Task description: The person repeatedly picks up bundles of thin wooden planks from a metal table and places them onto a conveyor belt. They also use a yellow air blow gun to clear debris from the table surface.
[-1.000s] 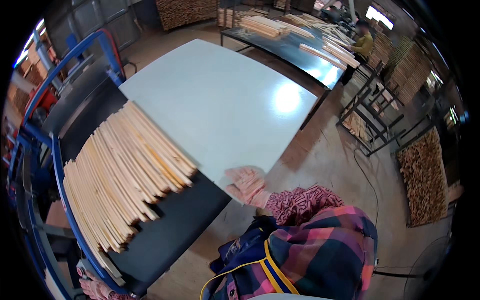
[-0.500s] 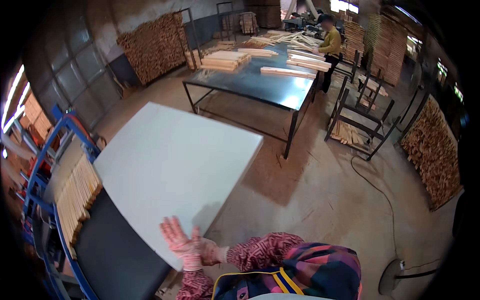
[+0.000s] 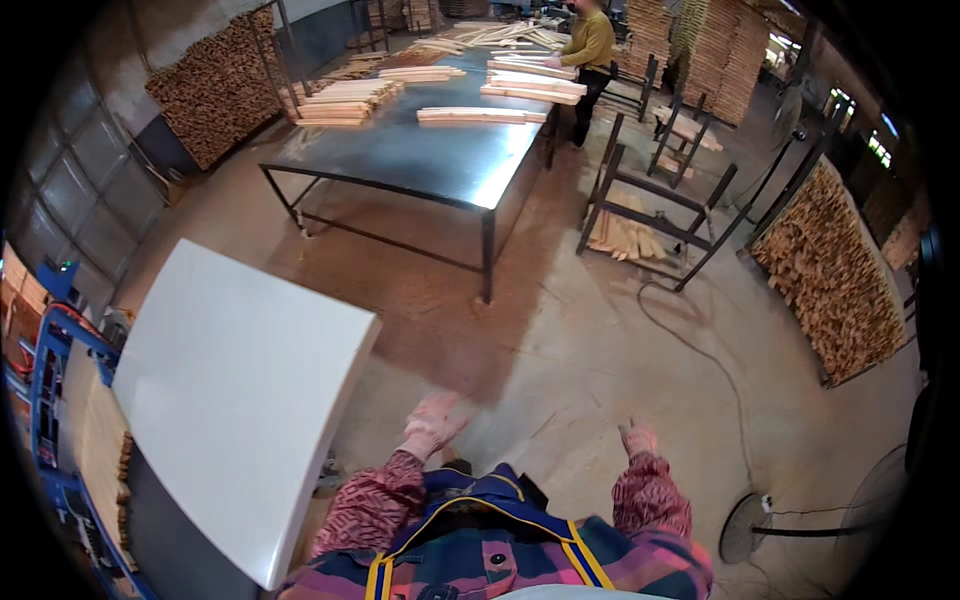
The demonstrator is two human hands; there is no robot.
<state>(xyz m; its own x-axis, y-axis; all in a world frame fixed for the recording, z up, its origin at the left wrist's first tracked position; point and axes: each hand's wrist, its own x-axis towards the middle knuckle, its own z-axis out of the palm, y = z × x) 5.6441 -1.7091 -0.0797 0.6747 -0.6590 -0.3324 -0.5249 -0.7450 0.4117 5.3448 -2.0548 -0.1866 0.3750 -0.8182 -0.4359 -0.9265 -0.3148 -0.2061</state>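
Observation:
My left hand, in a pale pinkish glove, hangs in front of my body, right of a large white board and apart from it. Its fingers are loosely stretched, slightly blurred, and hold nothing. My right hand, gloved alike, is out to the right over the concrete floor, its fingers partly extended with nothing seen in them. The smooth white board lies flat at the left, over a dark surface beside a row of wooden strips.
Ahead stands a metal-topped table with stacked wood strips; a person works at its far right. Black metal racks, a wood stack, a cable and a round stand base are at the right.
My hands were together over the board's near edge; now they are apart and off it, the right one far to the right. The view has turned right, shifting the board and table leftward.

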